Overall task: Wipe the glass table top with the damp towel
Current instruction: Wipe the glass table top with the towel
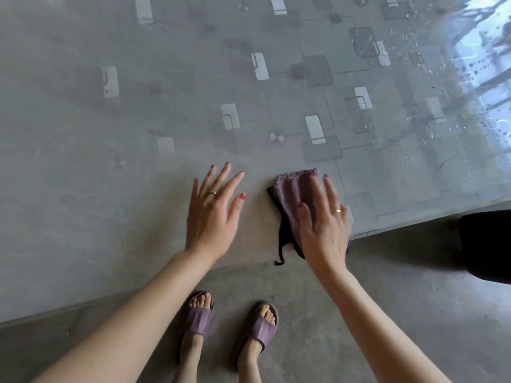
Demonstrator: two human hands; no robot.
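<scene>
Head view: right hand (pixel 323 225) presses the towel (pixel 290 194) flat, fingers spread for wiping pressure; left hand (pixel 214 211) braces, splayed, on the desk (pixel 110 189).

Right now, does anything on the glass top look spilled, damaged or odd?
Water droplets are scattered over the far right of the glass table top, away from the towel under the right hand. No damage visible.
</scene>
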